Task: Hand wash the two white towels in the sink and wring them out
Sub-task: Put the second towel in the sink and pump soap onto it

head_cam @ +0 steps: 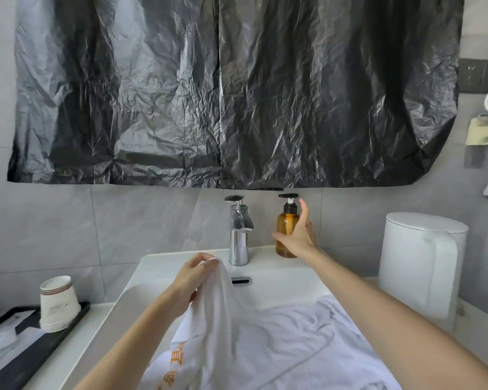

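Two white towels are filling the near part of the sink (166, 260). You are lifting the printed towel (223, 313) (orange lettering on its lower part) by one edge, your left hand (192, 280) pinching that edge between curled fingers (202, 258) above the basin. The plain towel (307, 347) is lying crumpled under your right forearm. Your right hand (299, 237) is reaching to the amber pump bottle (285, 229) beside the faucet (238, 235), its fingers spread wide at the bottle; whether they are touching it, I cannot tell. On the counter (76, 358) at left, a black tray (68, 325) is holding a stack of paper cups (58, 302). At right, a white kettle (423, 263) is standing with its lid closed.
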